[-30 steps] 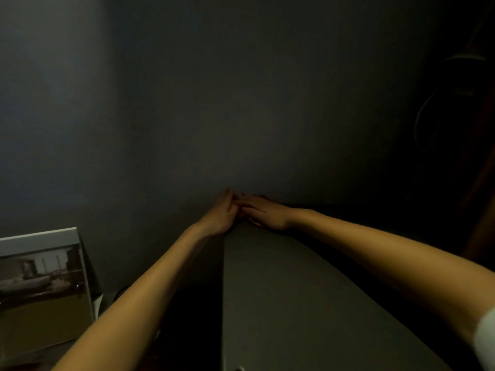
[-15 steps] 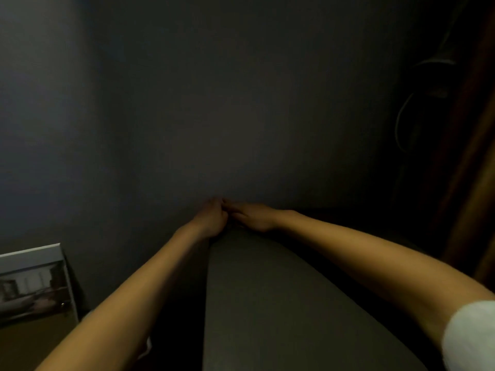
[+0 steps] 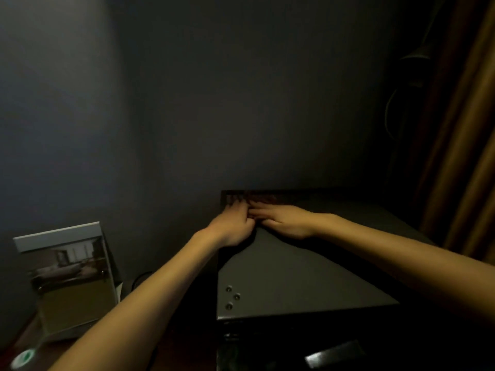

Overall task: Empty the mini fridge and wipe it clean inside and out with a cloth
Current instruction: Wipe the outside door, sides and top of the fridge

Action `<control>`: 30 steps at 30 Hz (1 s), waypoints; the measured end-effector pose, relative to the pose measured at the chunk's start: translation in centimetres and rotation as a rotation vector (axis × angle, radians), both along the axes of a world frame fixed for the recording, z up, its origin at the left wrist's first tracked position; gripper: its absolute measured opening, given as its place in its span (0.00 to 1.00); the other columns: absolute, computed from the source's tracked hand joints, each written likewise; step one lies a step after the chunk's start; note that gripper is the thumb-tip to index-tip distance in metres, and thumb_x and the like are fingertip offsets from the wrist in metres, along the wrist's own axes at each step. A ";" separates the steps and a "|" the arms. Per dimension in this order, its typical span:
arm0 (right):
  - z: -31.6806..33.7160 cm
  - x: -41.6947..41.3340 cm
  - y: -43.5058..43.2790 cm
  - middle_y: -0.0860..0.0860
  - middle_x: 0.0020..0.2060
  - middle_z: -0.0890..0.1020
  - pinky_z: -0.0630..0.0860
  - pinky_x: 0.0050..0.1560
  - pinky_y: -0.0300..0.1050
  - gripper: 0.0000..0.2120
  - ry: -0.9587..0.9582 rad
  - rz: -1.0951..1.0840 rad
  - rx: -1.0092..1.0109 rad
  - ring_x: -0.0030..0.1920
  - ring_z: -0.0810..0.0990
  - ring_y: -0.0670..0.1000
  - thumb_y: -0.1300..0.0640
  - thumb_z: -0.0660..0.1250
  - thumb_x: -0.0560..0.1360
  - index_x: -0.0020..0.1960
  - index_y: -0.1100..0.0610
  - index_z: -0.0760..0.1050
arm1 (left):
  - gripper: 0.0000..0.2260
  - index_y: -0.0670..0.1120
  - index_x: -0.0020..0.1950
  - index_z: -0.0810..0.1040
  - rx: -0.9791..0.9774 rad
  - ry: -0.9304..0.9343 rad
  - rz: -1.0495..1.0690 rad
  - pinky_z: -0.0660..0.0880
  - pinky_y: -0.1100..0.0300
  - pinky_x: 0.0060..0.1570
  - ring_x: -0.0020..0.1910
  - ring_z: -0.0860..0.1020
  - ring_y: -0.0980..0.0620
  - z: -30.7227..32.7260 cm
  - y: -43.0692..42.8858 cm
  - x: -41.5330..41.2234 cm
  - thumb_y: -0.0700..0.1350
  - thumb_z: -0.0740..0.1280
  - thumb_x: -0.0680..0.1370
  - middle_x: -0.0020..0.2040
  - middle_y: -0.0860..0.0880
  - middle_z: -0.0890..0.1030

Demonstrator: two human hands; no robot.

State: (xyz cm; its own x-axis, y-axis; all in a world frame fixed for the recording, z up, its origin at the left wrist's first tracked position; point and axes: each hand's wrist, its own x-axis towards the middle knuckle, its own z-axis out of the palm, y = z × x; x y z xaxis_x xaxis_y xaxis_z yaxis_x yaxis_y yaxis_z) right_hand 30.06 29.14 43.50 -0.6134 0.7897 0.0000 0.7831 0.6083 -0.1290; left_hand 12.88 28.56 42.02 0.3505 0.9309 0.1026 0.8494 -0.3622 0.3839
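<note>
None of the inside of the mini fridge shows, just its top. Right hand lies flat at the fridge's back edge, touching the left hand, whose grip I can't make out.

Dim light is blurring the fingers of the left hand and right hand where they are meeting at the back edge of the fridge, so nothing is showing whether either is gripping anything, and the reddish strip behind them is looking too murky to name. The bottom edge is cutting off a blurred green-and-white round thing and the fridge's dark front, where a shiny piece is showing without clear shape. The photo on the stand is smearing beyond detail, shadow is swallowing a cable beside the curtain, and the right edge is cropping the right forearm.
</note>
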 end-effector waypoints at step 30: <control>-2.1 5.7 -7.3 0.49 0.77 0.59 0.48 0.77 0.46 0.25 0.125 0.226 -0.052 0.77 0.52 0.45 0.48 0.51 0.81 0.76 0.56 0.61 | 0.23 0.39 0.78 0.51 -0.032 0.097 0.113 0.45 0.53 0.74 0.78 0.47 0.44 -0.6 -4.3 3.1 0.48 0.45 0.85 0.79 0.39 0.47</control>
